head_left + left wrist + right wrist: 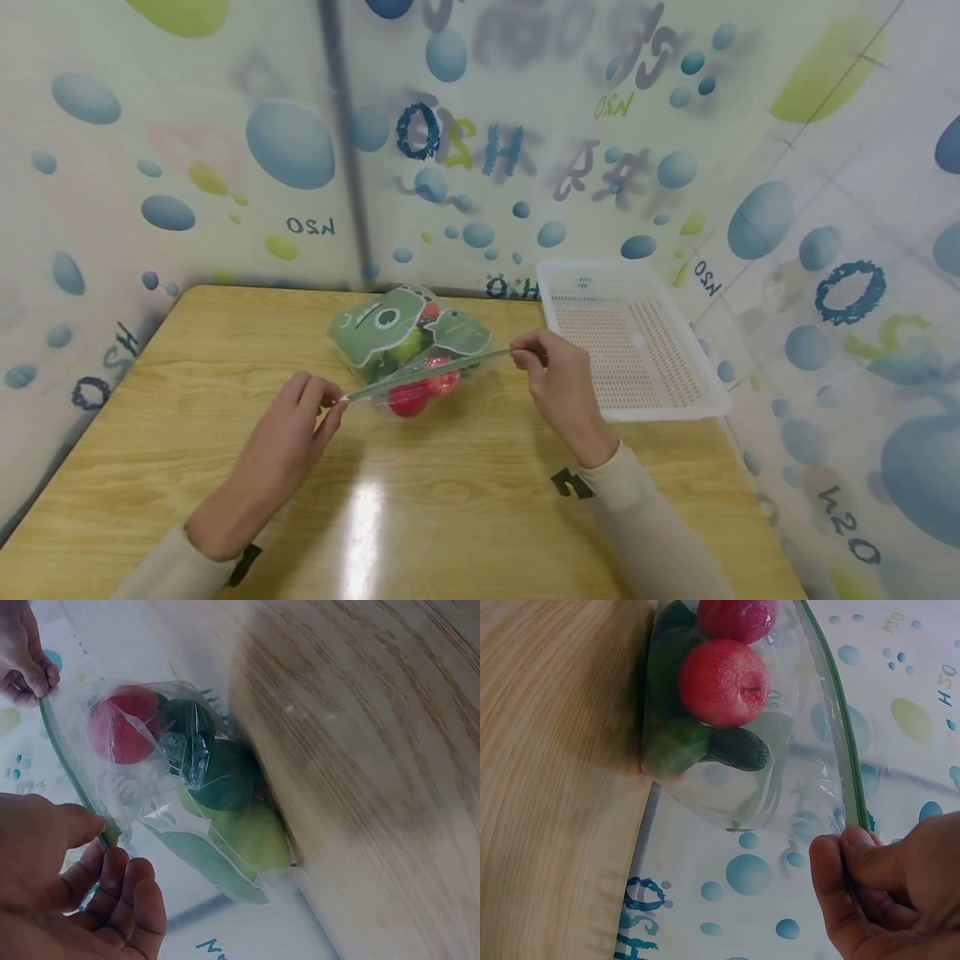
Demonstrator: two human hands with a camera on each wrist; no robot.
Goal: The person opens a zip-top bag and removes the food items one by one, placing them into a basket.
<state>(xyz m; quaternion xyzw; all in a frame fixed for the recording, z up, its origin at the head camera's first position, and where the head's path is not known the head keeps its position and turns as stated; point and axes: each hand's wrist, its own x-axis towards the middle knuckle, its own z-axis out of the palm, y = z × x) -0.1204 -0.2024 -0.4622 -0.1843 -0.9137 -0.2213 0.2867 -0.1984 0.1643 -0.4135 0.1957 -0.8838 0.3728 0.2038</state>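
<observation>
A clear zip bag (pixel 408 354) with a green sealing strip along its top sits on the wooden table (pixel 450 500), near the far edge and about midway along it. The strip, the bag's long axis, runs roughly left to right, its right end raised a little and farther back. The left hand (pixel 292 433) pinches the strip's left end between thumb and fingers; the right hand (pixel 558 383) pinches the right end the same way, so each grip is closed on the strip and the bag's mouth is stretched between them. Inside the bag lie red round fruits (pixel 724 681), a green fruit (pixel 251 836) and a dark green vegetable (pixel 739 748); green printed patches with a white ring mark the bag's face, but no wording on it is legible. A white perforated plastic basket (pixel 637 408) stands at the table's far right corner, just beside the right hand. The walls behind carry blue bubbles and mirrored lettering that reads like "H2O".
</observation>
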